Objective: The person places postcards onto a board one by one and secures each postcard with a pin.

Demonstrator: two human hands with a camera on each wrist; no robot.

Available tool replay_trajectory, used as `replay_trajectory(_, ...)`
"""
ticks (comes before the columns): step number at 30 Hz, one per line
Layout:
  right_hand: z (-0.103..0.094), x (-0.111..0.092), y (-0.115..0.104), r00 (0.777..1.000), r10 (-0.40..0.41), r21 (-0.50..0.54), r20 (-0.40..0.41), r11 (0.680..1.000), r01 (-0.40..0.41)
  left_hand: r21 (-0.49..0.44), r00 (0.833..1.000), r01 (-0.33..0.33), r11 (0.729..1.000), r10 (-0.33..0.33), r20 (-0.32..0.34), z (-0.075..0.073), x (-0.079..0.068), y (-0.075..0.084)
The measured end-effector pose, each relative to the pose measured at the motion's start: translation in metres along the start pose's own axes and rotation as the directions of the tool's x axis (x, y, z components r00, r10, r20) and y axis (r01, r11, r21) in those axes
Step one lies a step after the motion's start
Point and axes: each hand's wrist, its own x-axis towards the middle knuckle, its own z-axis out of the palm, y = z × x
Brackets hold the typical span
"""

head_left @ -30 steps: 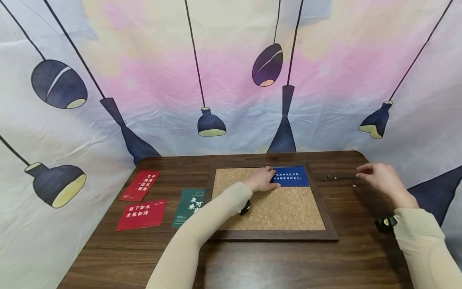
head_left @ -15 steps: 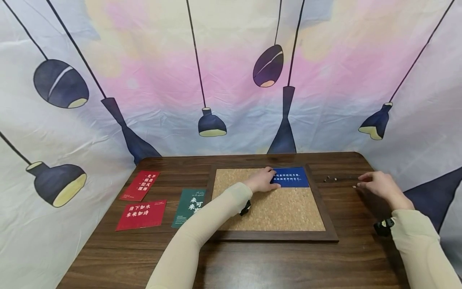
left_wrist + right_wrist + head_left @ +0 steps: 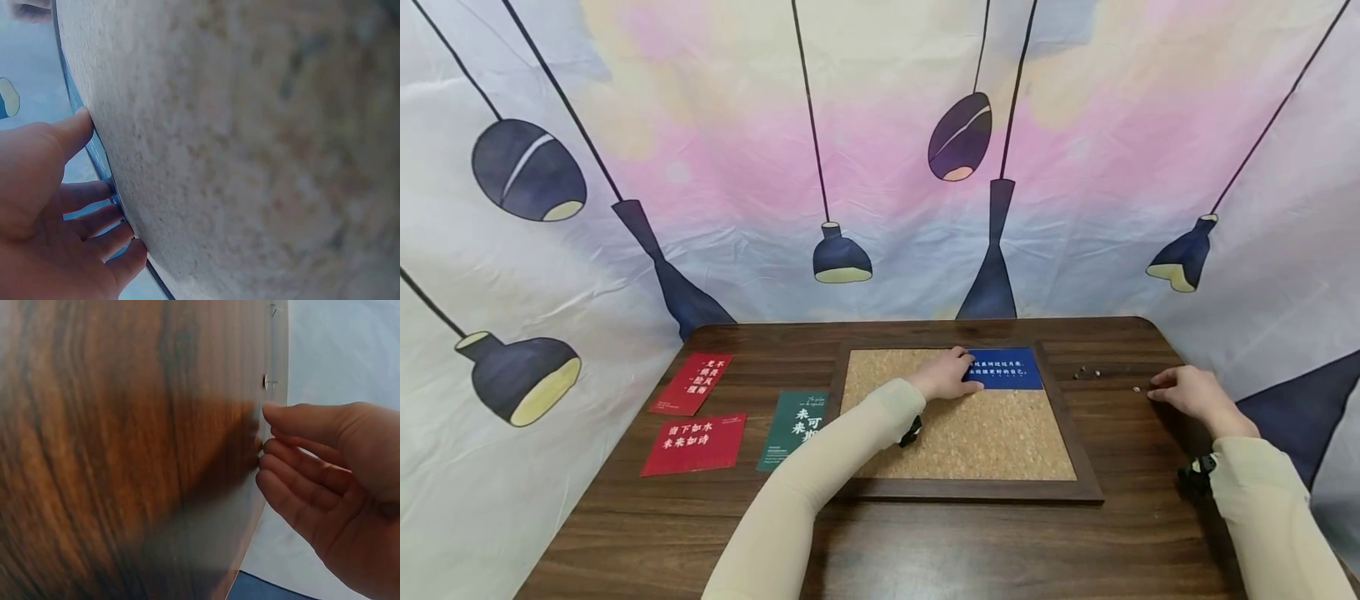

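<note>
My left hand (image 3: 942, 375) rests on the left part of a blue card (image 3: 1006, 368) with white lettering, in the upper right of a framed cork board (image 3: 970, 442). In the left wrist view its thumb and spread fingertips touch down along the card and cork. My right hand (image 3: 1193, 393) is low over the table to the right of the board, its fingertips just right of a thumbtack (image 3: 1137, 389). In the right wrist view this thumbtack (image 3: 266, 382) stands point up, just beyond the thumb tip. Nothing shows between the thumb and bent fingers.
Several more thumbtacks (image 3: 1086, 372) lie between the board and my right hand. Left of the board are a green card (image 3: 790, 429) and two red cards, one nearer (image 3: 694, 443) and one farther (image 3: 691, 384). A printed cloth (image 3: 895, 167) hangs behind the wooden table (image 3: 970, 550).
My right hand has come down towards the table and stands a little right of the single thumbtack. The left hand stays on the blue card.
</note>
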Motion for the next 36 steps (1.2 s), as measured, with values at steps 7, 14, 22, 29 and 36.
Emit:
replay_trajectory(7,0.002,0.003,0.003,1.0,-0.02,0.01,0.007,1.0,0.02,0.004,1.0,0.014,1.0,-0.014,0.004,-0.001,-0.001,0.0)
replay_trajectory(14,0.007,0.003,0.006,1.0,-0.017,0.053,0.0,0.998,0.017,0.015,1.0,0.009,1.0,-0.009,0.012,0.0,-0.002,0.001)
replay_trajectory(22,0.009,0.003,0.007,0.999,0.028,0.113,0.022,0.993,-0.03,0.007,1.0,0.024,1.0,-0.024,0.012,0.004,-0.001,0.002)
replay_trajectory(29,0.011,0.006,0.01,0.999,0.036,0.154,0.016,0.987,-0.038,0.0,1.0,0.027,1.0,-0.027,0.008,0.002,-0.002,0.003)
replay_trajectory(36,0.01,0.009,0.009,1.0,0.023,0.165,0.012,0.986,-0.025,0.001,1.0,0.029,1.0,-0.029,0.0,0.001,-0.002,0.004)
